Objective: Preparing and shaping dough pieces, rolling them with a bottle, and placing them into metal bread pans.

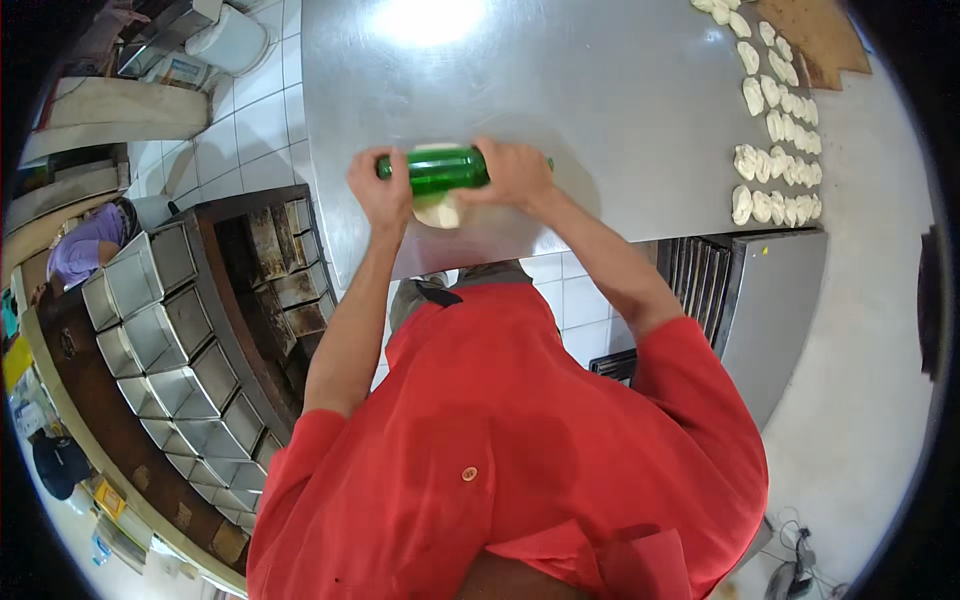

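A green glass bottle [436,170] lies sideways across a flat piece of pale dough [440,214] near the front edge of the steel table [620,90]. My left hand [382,190] is closed around the bottle's left end. Around its other end, my right hand [512,174] is closed too, and a bit of green shows past the knuckles. The dough peeks out in front of and behind the bottle; the rest is hidden beneath it. Slight motion blur softens the bottle and hands.
Several rows of shaped dough pieces [778,165] line the table's right side, with a brown board [815,40] at the far right corner. Metal baking tins [180,350] are stacked at left. A rack of dark trays [700,265] stands under the right side. Another person [85,245] is at far left.
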A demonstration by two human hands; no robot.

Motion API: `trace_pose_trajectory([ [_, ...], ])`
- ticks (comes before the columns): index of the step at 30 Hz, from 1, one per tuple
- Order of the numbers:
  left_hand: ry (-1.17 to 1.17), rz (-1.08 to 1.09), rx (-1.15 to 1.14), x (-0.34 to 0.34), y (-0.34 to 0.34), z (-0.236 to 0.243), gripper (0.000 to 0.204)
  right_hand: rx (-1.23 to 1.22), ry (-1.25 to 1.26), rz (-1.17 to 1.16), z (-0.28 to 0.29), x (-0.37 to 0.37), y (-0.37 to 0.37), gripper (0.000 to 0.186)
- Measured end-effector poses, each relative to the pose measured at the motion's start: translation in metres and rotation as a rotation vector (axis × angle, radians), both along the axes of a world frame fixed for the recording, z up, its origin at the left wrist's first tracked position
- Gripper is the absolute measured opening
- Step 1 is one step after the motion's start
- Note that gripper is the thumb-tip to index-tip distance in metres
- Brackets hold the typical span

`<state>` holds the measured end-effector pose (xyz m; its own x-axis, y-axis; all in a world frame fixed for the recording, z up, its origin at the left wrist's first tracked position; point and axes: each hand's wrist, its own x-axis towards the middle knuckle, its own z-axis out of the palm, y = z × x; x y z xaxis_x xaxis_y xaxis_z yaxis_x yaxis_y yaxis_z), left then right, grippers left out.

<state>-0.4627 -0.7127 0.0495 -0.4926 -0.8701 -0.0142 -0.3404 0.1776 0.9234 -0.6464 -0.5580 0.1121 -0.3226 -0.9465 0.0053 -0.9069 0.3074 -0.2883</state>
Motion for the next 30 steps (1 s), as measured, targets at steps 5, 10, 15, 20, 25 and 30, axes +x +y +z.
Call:
trace_pose_trajectory([
  [5, -0.148, 0.332, 0.175, -0.088, -0.075, 0.025, 0.022, 0.157, -0.043, -0.094, -0.017, -0.069, -0.078, 0.093],
  [10, -0.202, 0.266, 0.318, -0.105, -0.12, 0.005, 0.025, 0.641, -0.608, -0.145, 0.013, -0.105, -0.13, 0.095],
  [15, 0.008, 0.114, 0.639, -0.078, -0.076, 0.054, 0.028, 0.639, -0.742, -0.134, 0.022, -0.089, -0.08, 0.096],
  [20, 0.248, -0.139, -0.352, 0.035, 0.044, 0.013, 0.01, 0.327, -0.149, -0.054, 0.003, 0.012, 0.022, 0.074],
  [25, 0.298, -0.388, -0.604, 0.106, 0.081, -0.014, 0.023, -0.215, 0.086, -0.061, -0.035, 0.088, 0.092, 0.071],
  [30, 0.274, -0.506, -0.686, 0.123, 0.091, 0.0, 0.03, -0.24, 0.07, -0.124, -0.022, 0.109, 0.111, 0.071],
])
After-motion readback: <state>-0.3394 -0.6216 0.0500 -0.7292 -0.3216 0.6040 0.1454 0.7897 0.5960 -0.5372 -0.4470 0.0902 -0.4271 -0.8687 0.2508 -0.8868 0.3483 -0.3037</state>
